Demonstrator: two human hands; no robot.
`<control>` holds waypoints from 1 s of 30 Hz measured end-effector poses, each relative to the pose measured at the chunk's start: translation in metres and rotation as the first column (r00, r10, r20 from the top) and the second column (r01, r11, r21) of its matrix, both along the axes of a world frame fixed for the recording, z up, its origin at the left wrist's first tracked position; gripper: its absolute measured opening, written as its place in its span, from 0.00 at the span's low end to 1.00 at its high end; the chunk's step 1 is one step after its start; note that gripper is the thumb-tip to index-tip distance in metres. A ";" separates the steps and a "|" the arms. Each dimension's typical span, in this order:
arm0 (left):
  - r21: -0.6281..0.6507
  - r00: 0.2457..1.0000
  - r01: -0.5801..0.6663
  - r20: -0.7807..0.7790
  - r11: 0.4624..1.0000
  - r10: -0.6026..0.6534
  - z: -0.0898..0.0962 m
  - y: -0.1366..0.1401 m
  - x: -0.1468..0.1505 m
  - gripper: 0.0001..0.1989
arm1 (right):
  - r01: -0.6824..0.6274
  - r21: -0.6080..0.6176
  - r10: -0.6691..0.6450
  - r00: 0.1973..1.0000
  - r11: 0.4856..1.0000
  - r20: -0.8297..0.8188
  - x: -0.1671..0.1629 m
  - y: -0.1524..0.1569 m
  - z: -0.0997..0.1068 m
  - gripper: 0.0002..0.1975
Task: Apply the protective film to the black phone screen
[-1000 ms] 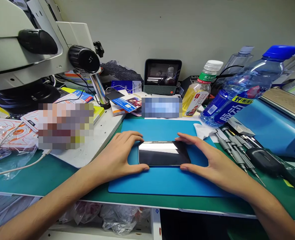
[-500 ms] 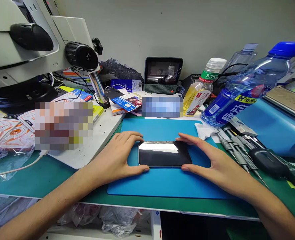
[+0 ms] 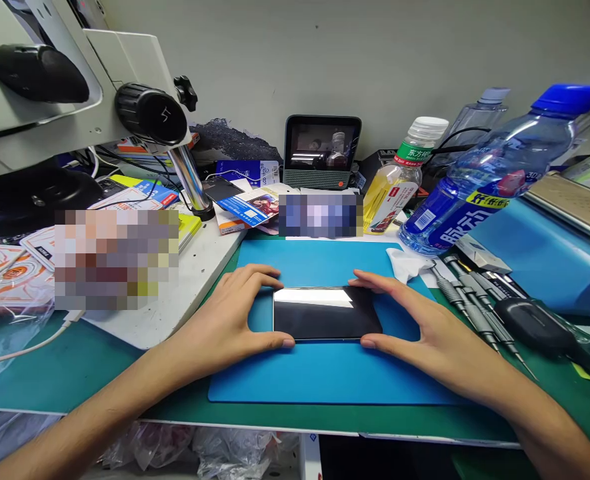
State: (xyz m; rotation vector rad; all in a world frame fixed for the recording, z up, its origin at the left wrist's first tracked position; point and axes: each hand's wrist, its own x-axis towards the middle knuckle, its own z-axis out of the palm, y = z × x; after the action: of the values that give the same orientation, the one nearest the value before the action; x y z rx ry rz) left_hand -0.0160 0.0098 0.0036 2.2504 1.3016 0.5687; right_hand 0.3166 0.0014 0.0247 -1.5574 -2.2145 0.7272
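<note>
A smartphone (image 3: 325, 317) with a dark, glossy screen lies sideways over the blue mat (image 3: 295, 373), its face up and a bright reflection along its far side. My left hand (image 3: 247, 310) grips its left end, thumb on the near edge and fingertips at the far edge. At the other end my right hand (image 3: 407, 310) holds it the same way, thumb near and index finger far. The undersides of the fingers and the far fingertips are partly hidden.
Right of the mat lie several screwdrivers (image 3: 467, 303), a crumpled white tissue (image 3: 407, 263) and a large water bottle (image 3: 489, 173). A yellow drink bottle (image 3: 397, 183) and a small display (image 3: 322, 153) stand behind. On the left is a microscope (image 3: 149, 113) on a white base (image 3: 155, 327).
The view has shifted slightly, so the scene sits a little further left and lower. Both hands keep the same hold on the smartphone.
</note>
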 end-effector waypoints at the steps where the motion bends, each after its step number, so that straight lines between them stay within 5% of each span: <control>1: 0.007 1.000 -0.004 0.000 1.000 0.004 -0.001 0.000 0.000 0.30 | -0.001 0.001 0.001 1.000 1.000 0.001 0.000 0.000 0.000 0.40; 21: 0.140 0.997 0.060 -0.061 0.988 -0.051 -0.006 0.000 0.000 0.31 | -0.058 0.018 0.057 0.997 0.998 0.047 0.004 -0.003 -0.001 0.42; 30: 0.200 0.995 0.090 -0.061 0.976 -0.079 -0.005 -0.002 0.001 0.32 | -0.101 0.187 0.087 0.993 0.977 0.084 0.006 -0.007 -0.006 0.42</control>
State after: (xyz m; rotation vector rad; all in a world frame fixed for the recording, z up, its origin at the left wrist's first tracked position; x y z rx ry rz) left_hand -0.0153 0.0081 -0.0015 2.4894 1.2142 0.6402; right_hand 0.3222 -0.0059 0.0183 -1.4160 -2.3484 0.4717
